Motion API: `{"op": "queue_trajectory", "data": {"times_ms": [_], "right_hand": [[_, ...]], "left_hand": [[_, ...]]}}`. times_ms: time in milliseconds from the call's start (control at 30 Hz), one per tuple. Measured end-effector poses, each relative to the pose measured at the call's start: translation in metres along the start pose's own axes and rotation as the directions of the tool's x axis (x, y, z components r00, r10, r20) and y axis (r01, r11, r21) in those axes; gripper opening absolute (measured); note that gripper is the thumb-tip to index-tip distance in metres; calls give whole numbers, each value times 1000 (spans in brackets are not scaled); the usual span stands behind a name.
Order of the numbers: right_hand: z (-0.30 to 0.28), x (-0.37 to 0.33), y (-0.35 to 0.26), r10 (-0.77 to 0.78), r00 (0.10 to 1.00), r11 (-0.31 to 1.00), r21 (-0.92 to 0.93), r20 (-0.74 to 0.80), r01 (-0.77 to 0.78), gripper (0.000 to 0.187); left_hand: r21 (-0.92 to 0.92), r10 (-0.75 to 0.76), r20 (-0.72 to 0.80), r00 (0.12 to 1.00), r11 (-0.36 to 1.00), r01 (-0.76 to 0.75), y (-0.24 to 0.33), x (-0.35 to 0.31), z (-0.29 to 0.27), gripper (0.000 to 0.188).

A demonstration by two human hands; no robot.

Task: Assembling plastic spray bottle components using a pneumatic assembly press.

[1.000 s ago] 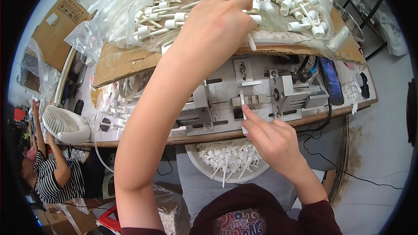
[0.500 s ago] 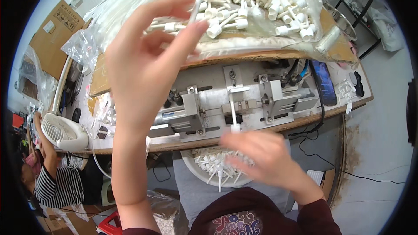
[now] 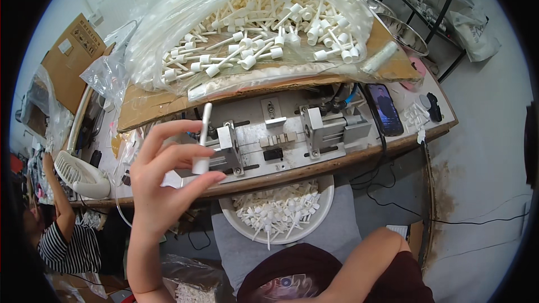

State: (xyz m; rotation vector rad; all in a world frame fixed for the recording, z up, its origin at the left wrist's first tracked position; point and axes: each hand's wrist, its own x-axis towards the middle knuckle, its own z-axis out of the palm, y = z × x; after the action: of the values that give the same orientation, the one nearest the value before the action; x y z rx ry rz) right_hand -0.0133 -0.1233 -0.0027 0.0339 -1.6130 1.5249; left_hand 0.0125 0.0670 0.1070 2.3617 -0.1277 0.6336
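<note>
Loosely, left hand [image 3: 160, 179] half-curled around a white capped stick [image 3: 205, 132], right hand hidden, its grip untellable

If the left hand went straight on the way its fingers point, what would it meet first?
Probably the left metal block of the bench fixture, just past the fingertips in the picture; depth is unclear, so the left hand might pass above it.

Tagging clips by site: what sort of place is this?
Probably a small assembly workshop: a metal fixture on the bench, a plastic bag heaped with white capped sticks, and a basin of similar pieces.
</note>
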Motion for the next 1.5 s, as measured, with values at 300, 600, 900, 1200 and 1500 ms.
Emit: {"op": "queue_trajectory", "data": {"times_ms": [300,600,900,1200,1500], "right_hand": [[14,34,-5,61,997,998,-36,51,-59,55],[24,32,-24,128,989,989,-85,70,-122,59],[40,-5,-103,456,869,885,1,190,-465,64],[-53,-60,-202,-360,474,225,-568,-804,-791,10],[-218,-87,-249,-347,261,-368,-125,-901,-921,48]], "left_hand": [[267,-41,-22,999,963,45,22,-33,-37,29],[81,-133,-41,990,987,136,2,-82,21,30],[-69,-125,4,992,990,125,13,-97,28,37],[-174,-80,-16,997,982,76,16,-83,63,43],[188,84,-140,987,981,-56,-3,-48,118,33]]}}
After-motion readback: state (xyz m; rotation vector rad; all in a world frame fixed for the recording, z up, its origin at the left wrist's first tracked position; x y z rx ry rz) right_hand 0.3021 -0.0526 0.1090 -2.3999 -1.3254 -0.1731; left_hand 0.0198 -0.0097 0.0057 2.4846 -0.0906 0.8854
